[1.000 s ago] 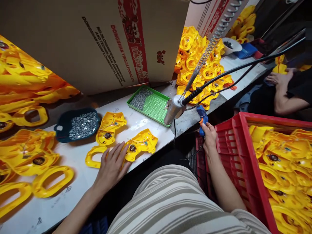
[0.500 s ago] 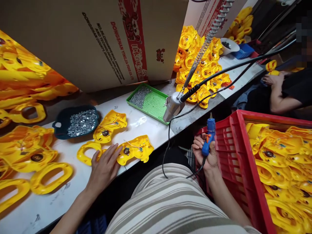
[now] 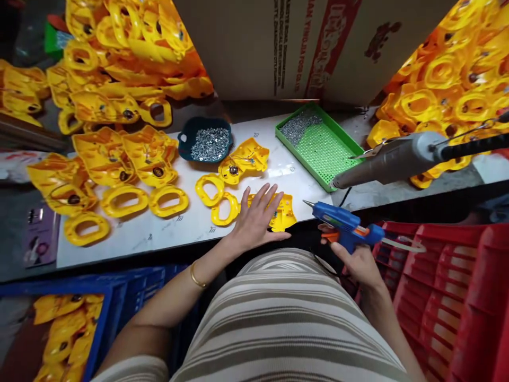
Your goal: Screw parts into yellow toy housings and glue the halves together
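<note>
My left hand (image 3: 257, 220) lies with spread fingers over a yellow plastic shell (image 3: 286, 213) at the table's front edge, covering much of it. Just left of that hand are two yellow oval rings, a nearer ring (image 3: 215, 214) and a farther ring (image 3: 201, 195). Behind them sits another yellow shell (image 3: 254, 154) with wires and a round metal part inside. In my right hand (image 3: 360, 262) is a blue hot glue gun (image 3: 338, 217) with an orange trigger. Its nozzle points left toward the shell under my left hand, apart from it.
A dark bowl (image 3: 186, 151) and a green tray (image 3: 338, 180) hold small screws. A grey electric screwdriver (image 3: 392, 159) hangs at the right. Piled yellow parts (image 3: 131, 42) flank a cardboard box (image 3: 254, 53). Red crates (image 3: 481, 276) stand right, a blue crate (image 3: 107, 313) lower left.
My view has swung left. The glue gun has turned from pointing up to pointing left and come closer to the table. My left hand has moved onto the front shell, fingers spread.
</note>
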The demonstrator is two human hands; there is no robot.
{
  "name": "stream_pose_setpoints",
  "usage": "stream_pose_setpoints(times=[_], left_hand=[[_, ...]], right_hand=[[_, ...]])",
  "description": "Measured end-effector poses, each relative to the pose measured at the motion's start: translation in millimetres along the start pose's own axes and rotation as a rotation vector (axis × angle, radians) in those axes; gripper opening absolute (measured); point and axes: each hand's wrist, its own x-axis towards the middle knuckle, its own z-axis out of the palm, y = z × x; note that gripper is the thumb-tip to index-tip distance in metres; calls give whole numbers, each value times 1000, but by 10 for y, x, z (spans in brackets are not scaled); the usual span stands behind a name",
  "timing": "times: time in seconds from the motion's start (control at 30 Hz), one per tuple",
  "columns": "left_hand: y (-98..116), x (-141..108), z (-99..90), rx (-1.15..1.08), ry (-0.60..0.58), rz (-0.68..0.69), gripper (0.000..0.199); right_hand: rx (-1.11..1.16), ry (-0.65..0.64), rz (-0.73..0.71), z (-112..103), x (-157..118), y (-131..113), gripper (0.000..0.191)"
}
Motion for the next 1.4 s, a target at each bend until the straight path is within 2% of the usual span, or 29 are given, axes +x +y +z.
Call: stream_pose_setpoints(times=[0.07,0.2,0.3,0.4,0.6,0.8,0.93,1.23,1.4], left_hand=[[24,45,58,-30,-29,-32,94],[41,63,118,-76,-12,-130,89],[80,66,135,-62,36,-208,86],[132,73,151,-46,66,-251,86],[183,80,176,-35,72,-274,87],[192,82,181,-38,66,-279,85],[210,87,175,-24,67,-274,85],[236,106,168,-27,58,-272,85],[248,110,159,-15,62,-268,85]], right_hand=[[95,-102,-25,109,69,-78,32],[222,-108,88,146,94,-178,35],[194,-145,201,107,69,-204,40],[144,-193,255,77,49,-201,41],[0,-188,216,89,55,-207,39],[8,-167,214,136,98,-263,42],[-66,-173,222,118,100,-269,45],[-178,-170,142,55,79,-178,35],[-329,-177,98,43,91,-250,34]])
